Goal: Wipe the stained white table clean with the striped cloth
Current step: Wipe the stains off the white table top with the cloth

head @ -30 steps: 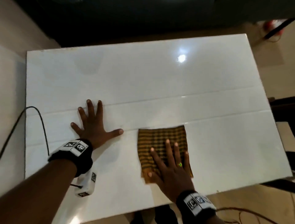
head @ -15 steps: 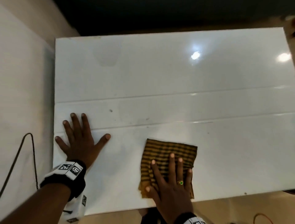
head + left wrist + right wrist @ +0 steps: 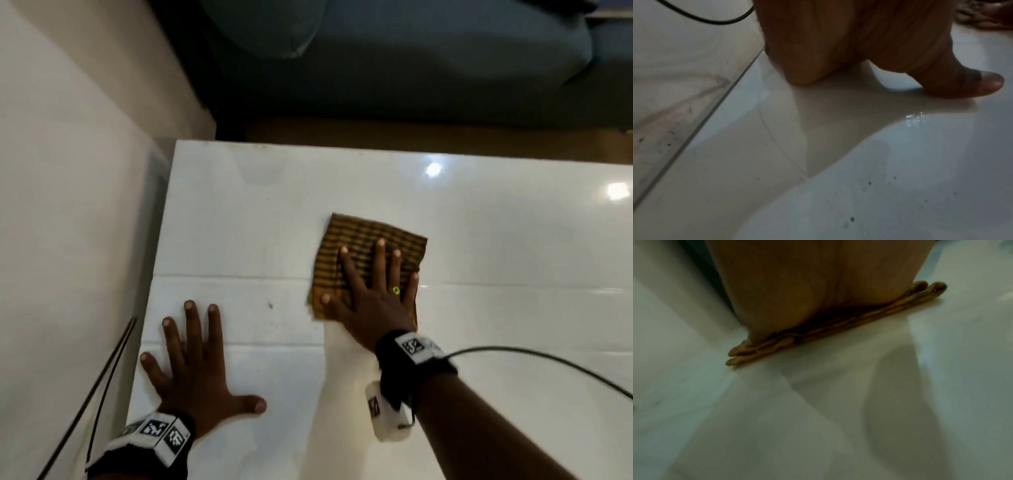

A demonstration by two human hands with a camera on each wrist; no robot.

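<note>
A folded brown-and-black striped cloth lies flat on the glossy white table, left of the middle. My right hand presses on it with straight, spread fingers; the right wrist view shows the palm on the cloth's folded edge. My left hand lies flat on the bare table near the left edge, fingers spread; its thumb touches the surface. Small dark specks mark the table between the hands, and more specks show in the left wrist view.
A black cable hangs off the table's left edge over the pale floor. Another cable runs from my right wristband across the table. A dark blue-grey sofa stands beyond the far edge.
My right hand has slid the cloth away from the near edge toward the table's far side. The left hand stays flat by the left edge. The head view has shifted.
</note>
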